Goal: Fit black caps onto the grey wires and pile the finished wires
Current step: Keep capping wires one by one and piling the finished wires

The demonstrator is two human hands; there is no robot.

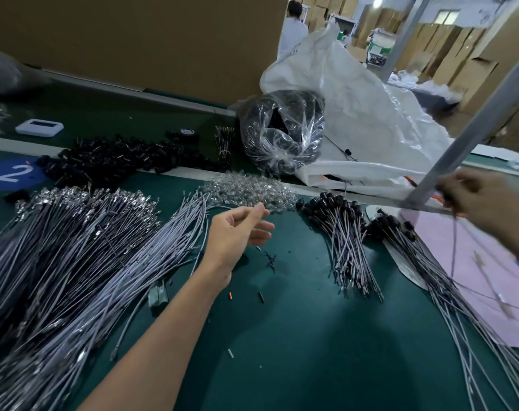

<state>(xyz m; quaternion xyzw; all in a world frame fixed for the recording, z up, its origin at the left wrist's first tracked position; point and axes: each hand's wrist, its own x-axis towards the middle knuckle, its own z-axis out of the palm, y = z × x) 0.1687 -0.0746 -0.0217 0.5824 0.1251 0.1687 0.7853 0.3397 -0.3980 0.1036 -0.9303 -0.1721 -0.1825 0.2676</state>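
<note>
1. The left hand [240, 232] is seen at the centre of the frame, its fingers [259, 210] loosely spread and nothing held. The black caps [119, 161] lie well apart from it at the upper left, beyond the grey wires [74, 247]. If a reach is made across that heap, loose wires could be dragged by the forearm and tangled.
2. A heap of clear parts [246, 191] lies just above the left hand. If the pick is made by feel, one of these could be taken in place of a cap.
3. The right hand [483, 200] is blurred at the right edge. Its fingers are judged to be pinching the top of a held wire [454, 247], which hangs down over the pink sheet [472, 241]. Whether a cap is fitted on it cannot be told. If it is piled uncapped, an unfinished wire would be mixed in with the finished ones.
4. The right hand is very near the foot of the slanting post [474, 129]. The hanging wire could be snagged there if it is swung carelessly.
5. The finished wires [344, 238] are laid in two fans at the centre right, caps towards the top of the frame. If the held wire is dropped crosswise, the fan on the table [282, 336] could be knotted and later counting slowed.
</note>
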